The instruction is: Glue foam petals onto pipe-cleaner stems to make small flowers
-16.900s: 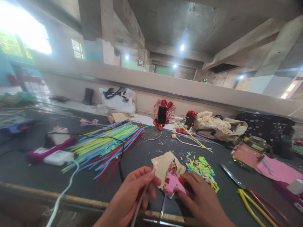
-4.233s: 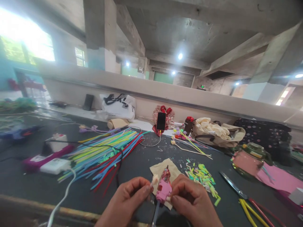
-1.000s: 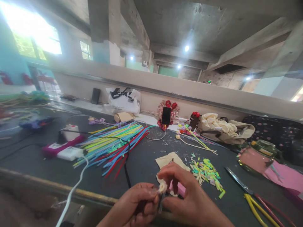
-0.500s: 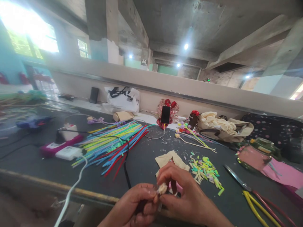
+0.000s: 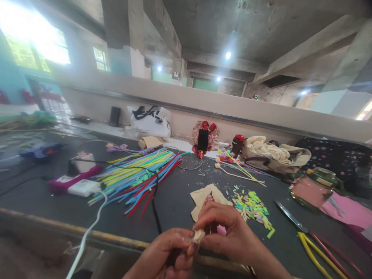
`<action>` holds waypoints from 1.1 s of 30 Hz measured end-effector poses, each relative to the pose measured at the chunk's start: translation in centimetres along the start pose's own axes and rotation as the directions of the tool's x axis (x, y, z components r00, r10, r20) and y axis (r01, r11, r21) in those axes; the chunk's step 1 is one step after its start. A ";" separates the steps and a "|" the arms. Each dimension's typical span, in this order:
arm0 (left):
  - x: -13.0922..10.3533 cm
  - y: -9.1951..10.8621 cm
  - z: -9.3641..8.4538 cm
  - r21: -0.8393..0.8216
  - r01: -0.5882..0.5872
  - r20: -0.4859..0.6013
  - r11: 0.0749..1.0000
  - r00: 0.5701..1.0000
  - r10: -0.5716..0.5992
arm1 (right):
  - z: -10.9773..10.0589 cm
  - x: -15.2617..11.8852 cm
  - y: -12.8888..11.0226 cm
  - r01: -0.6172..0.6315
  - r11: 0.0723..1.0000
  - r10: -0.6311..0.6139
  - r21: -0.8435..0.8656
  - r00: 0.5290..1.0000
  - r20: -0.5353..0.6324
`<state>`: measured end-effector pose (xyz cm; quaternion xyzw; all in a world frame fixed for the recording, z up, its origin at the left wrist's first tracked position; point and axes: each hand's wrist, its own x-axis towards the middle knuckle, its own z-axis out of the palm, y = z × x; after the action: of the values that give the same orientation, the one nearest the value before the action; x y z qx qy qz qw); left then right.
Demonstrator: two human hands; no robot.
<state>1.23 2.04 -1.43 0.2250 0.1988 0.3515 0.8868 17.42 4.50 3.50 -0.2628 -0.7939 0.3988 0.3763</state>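
Cream, fuzzy bud [image 5: 199,236] between fingertips

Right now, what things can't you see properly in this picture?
- The little cream piece: pinched between the fingertips of the left hand and right hand, too small to tell its shape.
- The pink glue gun: mostly hidden behind the right hand.
- The stem under the cream piece: covered by the left hand.
- The yellow and red strips: cut off by the bottom edge.

Coloured sticks [image 5: 136,176] fanned left; phone [image 5: 202,140] propped behind; scissors [image 5: 290,217] right; cut bits [image 5: 254,207].
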 end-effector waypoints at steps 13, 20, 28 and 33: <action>-0.2 -0.3 0.6 -0.074 0.005 0.015 0.997 1.000 -0.004 | 0.1 0.2 0.3 0.069 0.998 -0.068 0.011 0.997 -0.046; -0.2 -0.6 0.3 -0.043 -0.039 -0.107 0.998 0.994 0.034 | 0.1 0.0 0.4 0.062 0.997 -0.060 0.040 0.997 -0.041; -0.8 -0.6 0.9 0.329 -0.211 -0.233 0.921 0.926 0.296 | -0.8 -1.0 1.2 -0.079 0.980 0.086 0.180 0.996 -0.032; -0.8 -0.4 0.7 0.490 -0.238 -0.169 0.839 0.918 0.359 | -0.4 -0.8 0.1 0.010 1.000 -0.011 -0.020 0.998 -0.067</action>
<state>1.31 1.02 -0.93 0.4096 0.3503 0.4549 0.7089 18.26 4.18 3.27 -0.2754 -0.7860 0.3800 0.4025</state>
